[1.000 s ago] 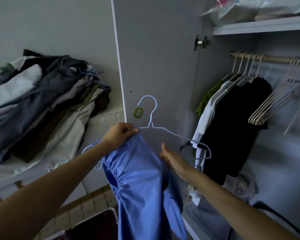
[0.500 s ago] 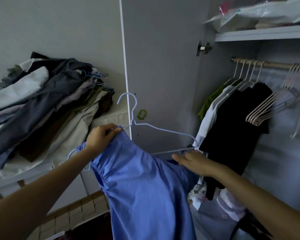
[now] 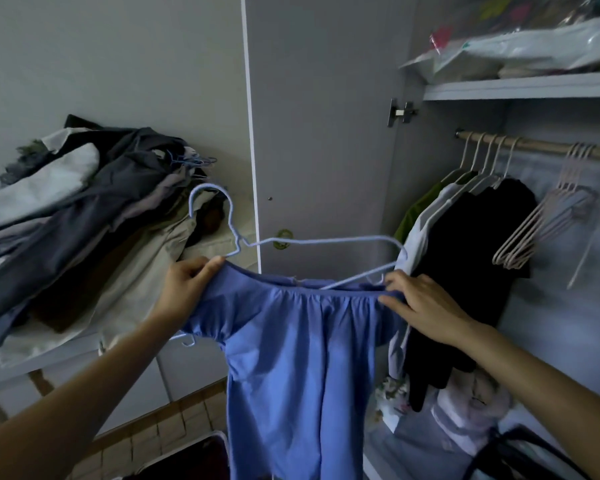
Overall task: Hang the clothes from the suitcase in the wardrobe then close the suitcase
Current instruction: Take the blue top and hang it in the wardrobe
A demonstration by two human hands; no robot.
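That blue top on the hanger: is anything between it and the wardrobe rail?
Nothing solid blocks the way. The blue top is held before the open wardrobe, and the rail shows a bare stretch between the hung black garment and the bunch of empty hangers.

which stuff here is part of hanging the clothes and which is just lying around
Part of the job:
- blue top, gripped by left hand and right hand
- blue hanger, half inside the top
- wardrobe rail
- suitcase, at the bottom edge

Just lying about:
- pile of clothes
- empty hangers
- bags on the shelf
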